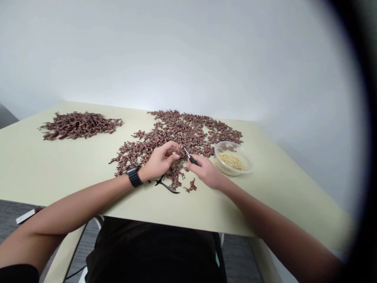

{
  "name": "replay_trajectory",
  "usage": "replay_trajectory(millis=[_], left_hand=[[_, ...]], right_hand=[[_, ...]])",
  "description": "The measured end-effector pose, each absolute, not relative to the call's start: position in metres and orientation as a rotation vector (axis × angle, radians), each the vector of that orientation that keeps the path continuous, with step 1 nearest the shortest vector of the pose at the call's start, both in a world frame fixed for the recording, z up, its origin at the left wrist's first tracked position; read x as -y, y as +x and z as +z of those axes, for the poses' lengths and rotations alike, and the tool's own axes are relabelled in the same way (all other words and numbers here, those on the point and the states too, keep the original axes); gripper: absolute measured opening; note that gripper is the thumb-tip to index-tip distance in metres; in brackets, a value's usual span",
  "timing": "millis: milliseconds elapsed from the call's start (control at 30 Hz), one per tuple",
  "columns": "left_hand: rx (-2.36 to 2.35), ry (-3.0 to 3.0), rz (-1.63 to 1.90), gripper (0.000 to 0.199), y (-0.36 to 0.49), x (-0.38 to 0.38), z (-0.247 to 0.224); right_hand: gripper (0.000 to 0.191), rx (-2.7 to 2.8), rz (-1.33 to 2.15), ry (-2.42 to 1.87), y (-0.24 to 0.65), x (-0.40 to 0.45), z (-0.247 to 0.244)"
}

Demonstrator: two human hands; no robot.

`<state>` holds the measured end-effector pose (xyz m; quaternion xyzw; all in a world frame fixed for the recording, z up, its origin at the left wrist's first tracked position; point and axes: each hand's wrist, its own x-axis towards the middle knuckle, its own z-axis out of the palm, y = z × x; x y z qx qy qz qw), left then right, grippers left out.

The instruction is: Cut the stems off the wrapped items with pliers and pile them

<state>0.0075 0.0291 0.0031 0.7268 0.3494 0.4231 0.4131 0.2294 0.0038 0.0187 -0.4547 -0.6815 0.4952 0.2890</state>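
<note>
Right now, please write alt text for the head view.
A person's right hand holds a black-handled tool towards the left hand, over scattered brown pieces. A clear tub of golden bits stands right; another brown pile lies left.

Left grip [161,160] on brown piece [182,153], right grip [207,172] on black-handled tool [193,159], two brown heaps [179,131], clear tub [229,171]

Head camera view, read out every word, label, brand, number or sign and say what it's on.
No text is readable. The dark watch, clear tub and black-handled tool show none legible; any marking on the white object at lower left is too small and blurred.
</note>
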Motion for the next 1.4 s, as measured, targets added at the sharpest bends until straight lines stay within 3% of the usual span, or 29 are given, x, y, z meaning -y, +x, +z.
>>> replay_trajectory(millis=[200,500,633,767,867,1000,1067,1167,1267,1400], left_hand=[[-0.635,1.415,0.894,0.034,0.012,-0.029,0.002],[-0.617,1.405,0.895,0.032,0.012,-0.026,0.007],[-0.743,1.511,0.992,0.028,0.015,-0.024,0.006],[-0.938,1.898,1.147,0.017,0.010,-0.026,0.005],[-0.983,2.321,1.135,0.028,0.001,-0.032,0.004],[-0.971,2.556,1.091,0.041,-0.006,-0.036,0.002],[-0.977,2.432,1.080,0.035,-0.004,-0.035,0.002],[-0.914,1.983,1.044,0.020,0.003,-0.032,0.003],[-0.761,1.556,0.964,0.025,0.009,-0.032,0.004],[-0.642,1.388,0.901,0.032,0.010,-0.032,0.004]], right_hand=[[0.015,2.200,0.473,-1.285,0.229,-0.006,0.010],[0.020,2.210,0.457,-1.301,0.230,-0.005,0.008],[0.023,2.082,0.838,-1.243,0.223,-0.002,0.006],[0.027,1.698,1.620,-1.163,0.221,0.003,0.014],[0.029,1.394,2.155,-1.036,0.229,0.003,0.026],[0.026,1.301,2.390,-0.923,0.239,-0.002,0.034],[0.028,1.383,2.259,-1.009,0.238,-0.004,0.032],[0.029,1.652,1.648,-1.227,0.233,-0.005,0.024],[0.026,1.959,0.897,-1.287,0.230,-0.006,0.017],[0.021,2.154,0.502,-1.319,0.230,-0.005,0.013]])
